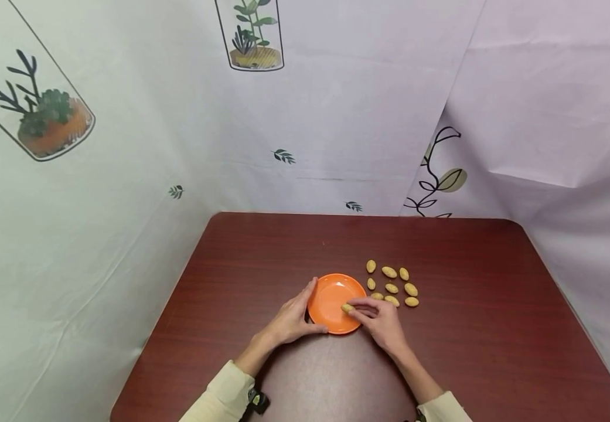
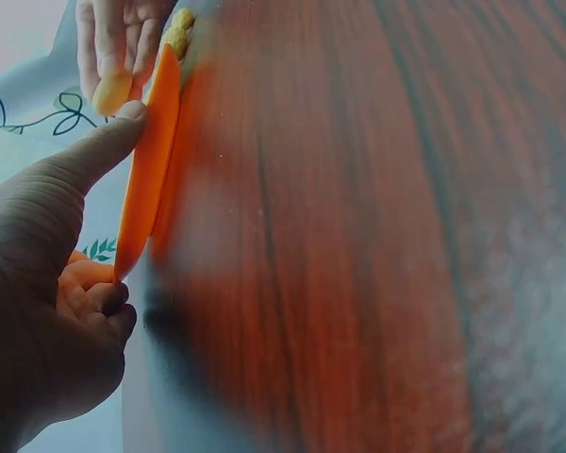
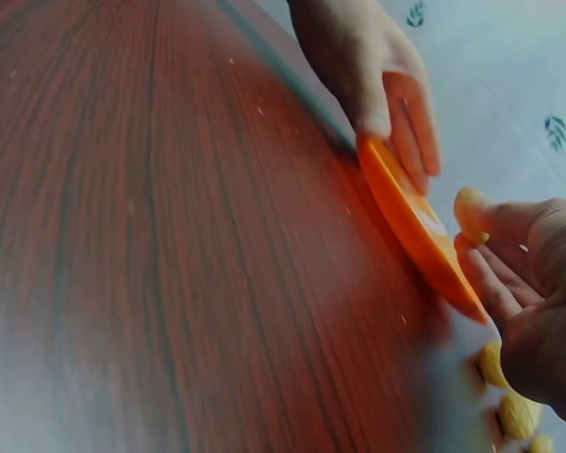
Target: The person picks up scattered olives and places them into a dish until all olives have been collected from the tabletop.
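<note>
A shallow orange plate (image 1: 330, 296) lies on the dark red wooden table. My left hand (image 1: 290, 319) holds it at the left side, with the thumb at the near rim and the fingers along the far-left rim. Over the right part of the plate, my right hand (image 1: 384, 323) pinches a yellow oval, nut-like piece (image 1: 347, 308) between thumb and fingertips. That piece (image 3: 470, 215) shows just above the plate's rim in the right wrist view. Several similar yellow pieces (image 1: 391, 288) lie on the table right of the plate, in loose rows.
The wood-grain table (image 1: 468, 351) has rounded far corners. Pale cloth (image 1: 347, 129) printed with plants hangs behind it and along both sides. A dark strap device (image 1: 258, 401) sits at the left wrist, by the light sleeve (image 1: 225, 392).
</note>
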The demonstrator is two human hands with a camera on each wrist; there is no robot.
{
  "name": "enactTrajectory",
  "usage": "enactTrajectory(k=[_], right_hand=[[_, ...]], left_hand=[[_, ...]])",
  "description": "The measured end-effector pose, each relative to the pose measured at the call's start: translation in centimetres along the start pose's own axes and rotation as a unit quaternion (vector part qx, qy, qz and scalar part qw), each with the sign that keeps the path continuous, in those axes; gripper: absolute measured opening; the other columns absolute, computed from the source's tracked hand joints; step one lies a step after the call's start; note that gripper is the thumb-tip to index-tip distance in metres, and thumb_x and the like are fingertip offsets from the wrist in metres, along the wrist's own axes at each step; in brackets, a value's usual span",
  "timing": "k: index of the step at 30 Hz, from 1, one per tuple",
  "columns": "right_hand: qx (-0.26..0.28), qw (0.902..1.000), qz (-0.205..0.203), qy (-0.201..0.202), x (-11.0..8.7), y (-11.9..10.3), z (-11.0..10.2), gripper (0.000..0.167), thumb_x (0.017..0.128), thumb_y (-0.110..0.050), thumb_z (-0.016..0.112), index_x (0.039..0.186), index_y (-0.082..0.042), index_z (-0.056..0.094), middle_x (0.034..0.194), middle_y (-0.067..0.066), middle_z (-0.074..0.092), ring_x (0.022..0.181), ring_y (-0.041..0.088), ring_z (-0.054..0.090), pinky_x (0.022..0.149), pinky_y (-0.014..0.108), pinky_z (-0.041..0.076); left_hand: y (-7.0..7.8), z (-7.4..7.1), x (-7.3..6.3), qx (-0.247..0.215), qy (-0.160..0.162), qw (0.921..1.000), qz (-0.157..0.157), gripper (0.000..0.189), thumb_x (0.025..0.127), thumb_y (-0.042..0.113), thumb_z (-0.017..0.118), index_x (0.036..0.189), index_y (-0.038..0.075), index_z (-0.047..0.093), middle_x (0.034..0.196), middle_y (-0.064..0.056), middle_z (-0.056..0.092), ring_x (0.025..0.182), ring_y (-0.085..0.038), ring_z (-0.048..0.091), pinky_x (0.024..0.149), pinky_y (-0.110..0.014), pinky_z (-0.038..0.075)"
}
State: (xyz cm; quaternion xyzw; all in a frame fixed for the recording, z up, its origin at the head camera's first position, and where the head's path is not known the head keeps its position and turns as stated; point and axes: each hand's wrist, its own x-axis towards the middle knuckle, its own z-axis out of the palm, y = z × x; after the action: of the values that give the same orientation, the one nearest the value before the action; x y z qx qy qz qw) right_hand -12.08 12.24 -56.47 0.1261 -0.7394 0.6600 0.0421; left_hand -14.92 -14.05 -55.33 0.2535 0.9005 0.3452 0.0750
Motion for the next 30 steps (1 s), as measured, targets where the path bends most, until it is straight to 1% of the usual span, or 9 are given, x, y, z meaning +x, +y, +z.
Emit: enactTrajectory(k=[3, 6, 10, 13, 18, 22, 26, 27, 30], right_hand=[[0.000, 0.9998, 0.014, 0.011, 0.3, 0.0, 1.1, 0.020, 0.090, 0.000, 0.083, 0.109, 0.001, 0.081, 0.102, 0.017, 0.080, 0.094, 0.029, 0.079, 0.080, 0.023, 0.061], [-0.011, 0.9994, 0.025, 0.020, 0.7, 0.1, 2.1, 0.019, 0.087, 0.002, 0.086, 0.106, 0.000, 0.082, 0.099, 0.014, 0.080, 0.092, 0.025, 0.079, 0.080, 0.024, 0.061], [-0.031, 0.9990, 0.024, 0.022, 1.1, 0.2, 3.1, 0.019, 0.085, 0.002, 0.087, 0.103, -0.001, 0.083, 0.095, 0.013, 0.080, 0.088, 0.023, 0.080, 0.078, 0.025, 0.062], [-0.041, 0.9988, 0.021, 0.018, 1.4, 0.0, 3.8, 0.018, 0.085, 0.000, 0.088, 0.102, -0.001, 0.083, 0.094, 0.012, 0.080, 0.086, 0.024, 0.080, 0.074, 0.025, 0.062], [-0.073, 0.9970, 0.023, 0.002, 1.7, -0.4, 4.4, 0.015, 0.085, -0.004, 0.089, 0.099, -0.003, 0.083, 0.091, 0.009, 0.081, 0.082, 0.021, 0.080, 0.071, 0.024, 0.062], [-0.113, 0.9935, 0.008, -0.009, 1.8, -0.3, 4.8, 0.014, 0.084, -0.004, 0.089, 0.097, -0.004, 0.083, 0.088, 0.007, 0.081, 0.079, 0.019, 0.079, 0.073, 0.025, 0.061], [-0.115, 0.9931, -0.004, -0.023, 1.8, -0.2, 5.0, 0.013, 0.085, -0.001, 0.088, 0.096, -0.002, 0.082, 0.088, 0.008, 0.080, 0.079, 0.021, 0.079, 0.075, 0.027, 0.062], [-0.111, 0.9934, -0.003, -0.026, 1.8, -0.2, 5.1, 0.012, 0.085, -0.001, 0.088, 0.096, -0.001, 0.081, 0.089, 0.009, 0.080, 0.080, 0.022, 0.079, 0.073, 0.027, 0.062], [-0.110, 0.9935, 0.003, -0.028, 1.8, -0.3, 5.3, 0.013, 0.085, 0.000, 0.088, 0.096, -0.002, 0.081, 0.090, 0.007, 0.080, 0.083, 0.022, 0.079, 0.074, 0.025, 0.062]], left_hand=[[0.0, 0.1, -0.1, -0.001, 0.000, 1.0000, 0.001, 0.120, 0.084, 0.046, 0.091, 0.170, 0.006, 0.019, 0.171, -0.020, 0.029, 0.154, -0.036, 0.036, 0.120, -0.056, 0.036], [0.0, 0.1, -0.1, 0.002, 0.001, 1.0000, 0.001, 0.120, 0.084, 0.046, 0.091, 0.171, 0.007, 0.019, 0.172, -0.018, 0.028, 0.154, -0.036, 0.036, 0.120, -0.055, 0.036], [-0.1, 0.1, -0.1, 0.005, 0.003, 1.0000, 0.003, 0.119, 0.084, 0.045, 0.091, 0.171, 0.007, 0.019, 0.173, -0.015, 0.028, 0.153, -0.034, 0.038, 0.120, -0.055, 0.037], [-0.1, 0.1, 0.0, 0.008, 0.005, 0.9999, 0.006, 0.119, 0.084, 0.045, 0.091, 0.170, 0.006, 0.019, 0.173, -0.014, 0.028, 0.153, -0.034, 0.039, 0.119, -0.055, 0.038], [-0.2, 0.1, 0.1, 0.013, 0.007, 0.9998, 0.010, 0.120, 0.083, 0.046, 0.092, 0.170, 0.005, 0.020, 0.172, -0.015, 0.029, 0.152, -0.034, 0.040, 0.118, -0.055, 0.039], [-0.3, 0.2, 0.2, 0.011, 0.005, 0.9999, 0.008, 0.120, 0.083, 0.047, 0.092, 0.170, 0.006, 0.019, 0.173, -0.014, 0.027, 0.154, -0.033, 0.037, 0.119, -0.055, 0.038], [-0.4, 0.3, 0.2, 0.007, 0.008, 0.9999, 0.008, 0.121, 0.083, 0.048, 0.092, 0.171, 0.007, 0.020, 0.174, -0.013, 0.027, 0.154, -0.034, 0.036, 0.119, -0.058, 0.038], [-0.4, 0.3, 0.2, 0.007, 0.008, 0.9999, 0.008, 0.121, 0.083, 0.048, 0.092, 0.171, 0.007, 0.020, 0.174, -0.013, 0.027, 0.154, -0.035, 0.036, 0.118, -0.058, 0.038], [-0.5, 0.3, 0.1, 0.008, 0.010, 0.9999, 0.008, 0.121, 0.082, 0.048, 0.092, 0.171, 0.007, 0.019, 0.174, -0.014, 0.027, 0.154, -0.035, 0.036, 0.118, -0.058, 0.038]])
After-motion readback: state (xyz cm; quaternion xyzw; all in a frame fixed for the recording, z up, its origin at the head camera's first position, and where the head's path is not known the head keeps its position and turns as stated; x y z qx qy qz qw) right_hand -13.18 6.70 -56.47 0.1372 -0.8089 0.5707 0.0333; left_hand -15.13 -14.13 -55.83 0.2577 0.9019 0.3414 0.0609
